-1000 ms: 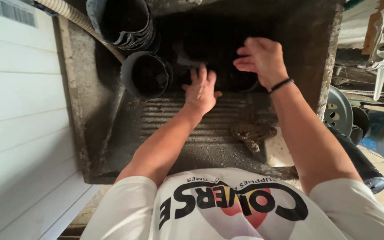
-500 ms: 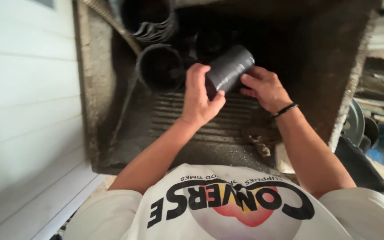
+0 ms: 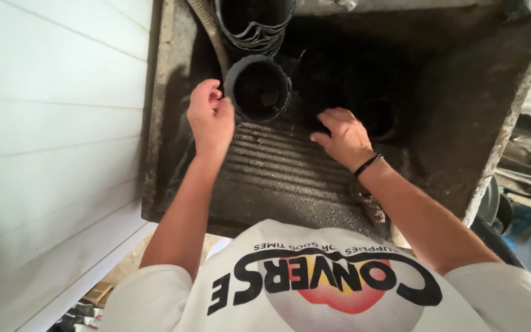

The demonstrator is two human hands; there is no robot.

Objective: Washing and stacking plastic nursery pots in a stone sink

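My left hand point(image 3: 210, 117) is curled at the left rim of a black plastic pot point(image 3: 258, 91), fingertips pinched on the rim. That pot lies tilted on its side at the back of a concrete sink point(image 3: 167, 123), mouth towards me. My right hand point(image 3: 342, 138) is spread open, palm down, over the far end of the ribbed washboard point(image 3: 278, 166). It reaches into the dark basin towards more dark pots point(image 3: 379, 120), which are hard to make out, and holds nothing.
A taller stack of black pots point(image 3: 253, 21) lies behind the near pot, beside a ribbed hose point(image 3: 211, 34). White siding point(image 3: 50, 123) stands close on the left. A dirty rag or brush point(image 3: 371, 208) lies on the sink's front right. Clutter stands to the right.
The single pot that both hands held up half a second ago has left them. My left hand moved left to the near pot's rim; my right hand dropped into the basin. The camera shifted left.
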